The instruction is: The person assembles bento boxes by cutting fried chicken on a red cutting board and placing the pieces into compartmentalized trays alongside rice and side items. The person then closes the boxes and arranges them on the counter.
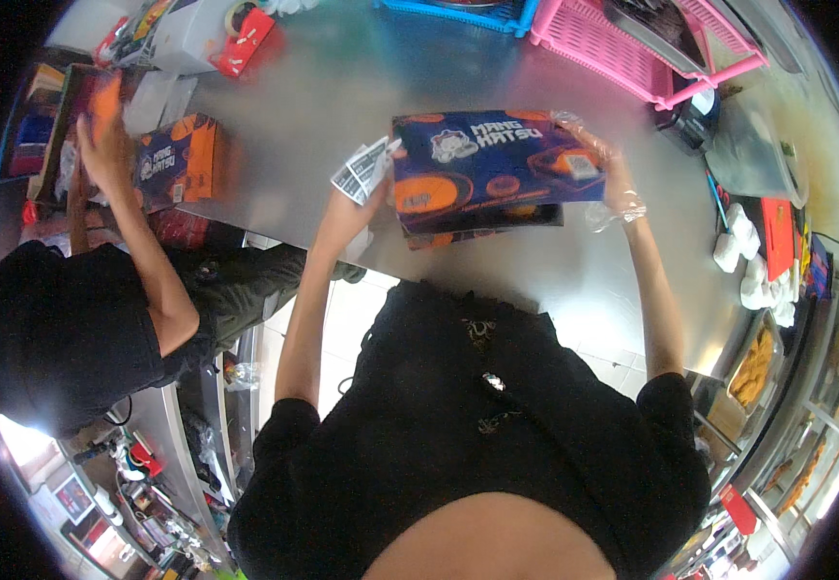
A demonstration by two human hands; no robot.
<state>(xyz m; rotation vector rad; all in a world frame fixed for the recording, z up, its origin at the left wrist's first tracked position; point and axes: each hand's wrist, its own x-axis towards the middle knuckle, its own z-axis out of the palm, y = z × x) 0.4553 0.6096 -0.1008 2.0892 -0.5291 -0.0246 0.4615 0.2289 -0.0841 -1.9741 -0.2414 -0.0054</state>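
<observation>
A dark blue and orange cardboard food box [497,159] is held up over the steel table, its printed face toward me. My right hand [621,184], in a clear plastic glove, grips the box's right end. Pinched in my left hand [350,217] are several small white printed slips [361,169], and its fingertips reach the box's left edge. Whether those fingers also bear the box's weight I cannot tell. Beneath the held box, part of another dark and orange box [468,235] shows; most of it is hidden.
Left of me, a co-worker's hand [102,155] is at an orange item near another blue and orange box [176,164]. A pink plastic basket [613,63] and a blue tray [458,14] stand at the back of the steel table [303,106]. A clear plastic tub [753,145] is at right.
</observation>
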